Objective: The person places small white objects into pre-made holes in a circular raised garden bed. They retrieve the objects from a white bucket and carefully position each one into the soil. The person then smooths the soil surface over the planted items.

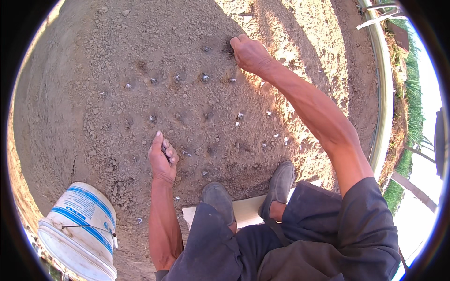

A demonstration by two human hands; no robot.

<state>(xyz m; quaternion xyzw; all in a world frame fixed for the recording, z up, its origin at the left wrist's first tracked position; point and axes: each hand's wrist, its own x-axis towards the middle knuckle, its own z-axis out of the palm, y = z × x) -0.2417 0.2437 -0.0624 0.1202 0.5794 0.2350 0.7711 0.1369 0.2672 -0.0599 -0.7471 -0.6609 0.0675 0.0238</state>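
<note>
Soil (122, 47) lies beneath your right hand (247, 54), fingers bunched together; your left hand (163, 158) half-curls, gripping or not, I cannot tell

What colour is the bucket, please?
The bucket is white with blue stripes, clearest in the head view.

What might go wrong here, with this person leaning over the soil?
The right hand reaches well ahead of the shoes, so balance might slip.
The shoe tips extend past the pale board, so a shuffle could disturb the soil.
Loose crumbs might bury the small white bits.
</note>
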